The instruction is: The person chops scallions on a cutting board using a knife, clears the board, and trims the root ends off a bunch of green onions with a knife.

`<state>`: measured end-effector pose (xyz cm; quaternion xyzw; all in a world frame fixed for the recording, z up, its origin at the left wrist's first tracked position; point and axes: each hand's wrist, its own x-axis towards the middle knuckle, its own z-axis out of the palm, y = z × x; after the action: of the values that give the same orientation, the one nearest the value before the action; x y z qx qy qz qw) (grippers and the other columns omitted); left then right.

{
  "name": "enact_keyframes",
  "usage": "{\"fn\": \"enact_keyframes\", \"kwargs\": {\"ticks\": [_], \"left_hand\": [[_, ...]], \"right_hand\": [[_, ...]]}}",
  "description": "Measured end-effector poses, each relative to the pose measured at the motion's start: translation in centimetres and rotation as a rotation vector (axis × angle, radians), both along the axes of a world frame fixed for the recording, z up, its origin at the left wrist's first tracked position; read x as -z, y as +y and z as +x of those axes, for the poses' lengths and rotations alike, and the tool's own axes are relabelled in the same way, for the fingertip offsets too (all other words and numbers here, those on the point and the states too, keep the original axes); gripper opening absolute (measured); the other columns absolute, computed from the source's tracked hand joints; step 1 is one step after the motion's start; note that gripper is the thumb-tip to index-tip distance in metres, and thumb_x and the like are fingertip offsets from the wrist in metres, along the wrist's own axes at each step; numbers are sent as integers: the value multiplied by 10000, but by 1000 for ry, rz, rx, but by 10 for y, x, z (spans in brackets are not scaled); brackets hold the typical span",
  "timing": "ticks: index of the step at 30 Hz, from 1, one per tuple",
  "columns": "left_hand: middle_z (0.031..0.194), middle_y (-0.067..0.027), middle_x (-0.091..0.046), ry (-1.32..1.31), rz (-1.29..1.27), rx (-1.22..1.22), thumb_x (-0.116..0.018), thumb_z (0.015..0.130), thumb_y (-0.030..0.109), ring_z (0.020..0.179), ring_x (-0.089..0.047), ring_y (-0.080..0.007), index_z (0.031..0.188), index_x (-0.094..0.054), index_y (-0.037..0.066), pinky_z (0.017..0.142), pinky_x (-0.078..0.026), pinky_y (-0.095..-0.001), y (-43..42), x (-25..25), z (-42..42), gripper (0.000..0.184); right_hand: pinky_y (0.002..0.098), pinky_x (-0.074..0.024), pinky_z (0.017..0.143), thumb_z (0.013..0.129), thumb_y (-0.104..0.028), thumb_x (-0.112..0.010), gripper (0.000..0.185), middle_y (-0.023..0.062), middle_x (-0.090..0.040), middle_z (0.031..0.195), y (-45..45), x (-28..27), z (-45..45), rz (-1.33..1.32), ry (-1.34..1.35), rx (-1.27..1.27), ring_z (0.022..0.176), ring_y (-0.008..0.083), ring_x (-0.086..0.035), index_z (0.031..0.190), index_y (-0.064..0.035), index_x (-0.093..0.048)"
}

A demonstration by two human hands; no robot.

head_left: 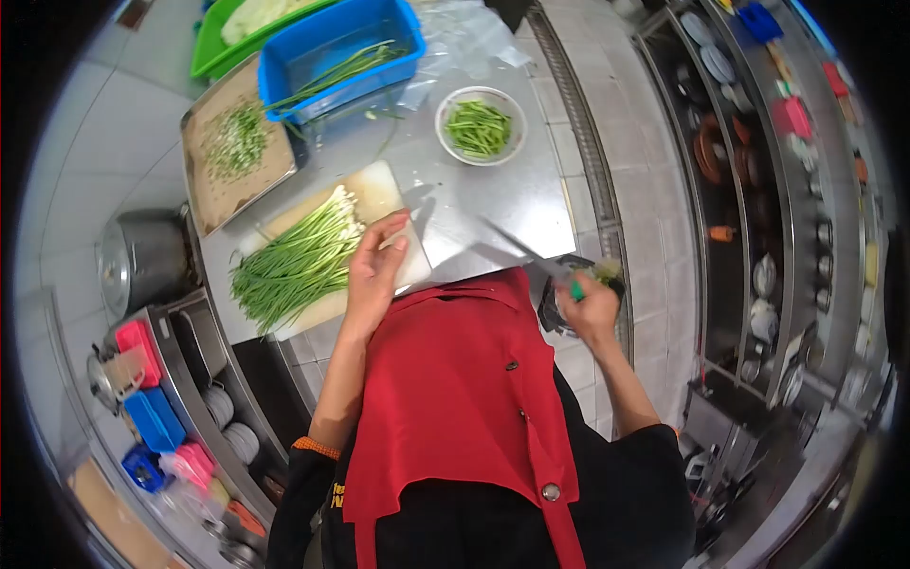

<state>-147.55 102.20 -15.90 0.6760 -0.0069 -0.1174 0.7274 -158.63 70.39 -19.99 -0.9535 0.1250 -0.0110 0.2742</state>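
A large bunch of green onions (301, 258) lies on a white cutting board (381, 190), with its pale root ends toward the upper right. My left hand (379, 254) is beside those root ends, over the board's right side, fingers apart and slightly curled, holding nothing. In my right hand (590, 308) is a knife (517, 245) with a green handle. Its blade points up and left, off the board, near the table's front right edge. Beneath and behind that hand is a dark bag-lined bin (555, 308), partly hidden.
A white bowl (520, 137) of cut green stalks stands on the metal table (474, 213). At the back are a blue basin (336, 59) with long green stalks and a green basin (210, 43). Chopped greens lie in a tray (275, 180) at left. Shelves (749, 237) stand right.
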Motion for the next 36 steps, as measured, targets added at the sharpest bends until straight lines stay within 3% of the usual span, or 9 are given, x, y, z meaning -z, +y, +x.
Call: {"fn": "enact_keyframes", "kwargs": {"ticks": [6, 11, 13, 14, 17, 24, 30, 32, 36], "left_hand": [[1266, -78, -617, 120, 53, -84, -590, 981, 236, 1170, -549, -174, 1180, -631, 54, 977, -442, -335, 12, 8, 8, 274], [1262, -84, -619, 141, 31, -29, -599, 975, 240, 1160, -555, -177, 1155, -637, 56, 975, -443, -337, 4, 14, 14, 260], [1259, -86, -620, 148, 21, 9, -601, 974, 240, 1160, -555, -176, 1147, -639, 57, 975, -443, -334, 7, 11, 9, 255], [1255, -86, -622, 143, 38, 17, -602, 973, 240, 1158, -555, -175, 1141, -640, 56, 972, -443, -334, 8, 10, 8, 252], [1248, -85, -625, 132, 31, -10, -598, 975, 226, 1148, -554, -166, 1128, -643, 52, 963, -444, -330, 7, 18, 10, 236], [1263, -114, -613, 166, 45, 68, -565, 994, 234, 1175, -554, -187, 1114, -643, 52, 965, -457, -341, -6, 16, 11, 232], [1230, -70, -632, 145, 0, 62, -583, 979, 164, 1116, -555, -139, 1099, -654, 54, 958, -425, -301, 0, 13, 6, 177], [1208, -60, -636, 188, 23, 9, -576, 979, 132, 1118, -557, -130, 1095, -662, 62, 970, -411, -283, 0, 17, 2, 161], [1161, -49, -651, 80, 86, 118, -589, 975, 126, 1061, -581, -117, 1124, -657, 57, 913, -445, -261, -11, 21, 2, 178]], "right_hand": [[452, -492, 605, 680, -173, -707, 184, 118, -649, 776, -85, -31, -48, -555, 111, 444, 714, 339, -638, 800, -81, -602], [432, -484, 546, 741, -153, -684, 94, 97, -633, 692, -106, 7, -53, -831, -173, 325, 643, 317, -633, 786, -114, -613], [409, -501, 545, 812, -155, -621, 51, 84, -644, 699, -151, 57, -102, -1011, 311, 113, 641, 293, -655, 795, -107, -624], [381, -520, 552, 854, -155, -566, 94, 84, -664, 729, -192, 71, -148, -843, 286, -116, 662, 273, -684, 798, -106, -624], [419, -546, 590, 892, -117, -512, 131, 130, -671, 762, -199, 38, -147, -1021, 495, 106, 692, 307, -695, 788, -92, -587], [442, -528, 629, 831, -137, -583, 71, 131, -664, 749, -110, -30, -50, -722, 0, 292, 737, 306, -683, 789, -79, -584], [436, -516, 595, 808, -139, -615, 53, 152, -668, 789, -223, 39, -126, -831, 329, -202, 725, 342, -672, 782, -96, -597], [451, -503, 612, 812, -148, -618, 64, 155, -661, 779, -225, 8, -121, -1031, 544, 195, 729, 343, -662, 786, -92, -603], [449, -507, 610, 814, -100, -570, 38, 115, -644, 719, -142, -55, -37, -859, 214, 150, 719, 331, -661, 804, -85, -603]]}}
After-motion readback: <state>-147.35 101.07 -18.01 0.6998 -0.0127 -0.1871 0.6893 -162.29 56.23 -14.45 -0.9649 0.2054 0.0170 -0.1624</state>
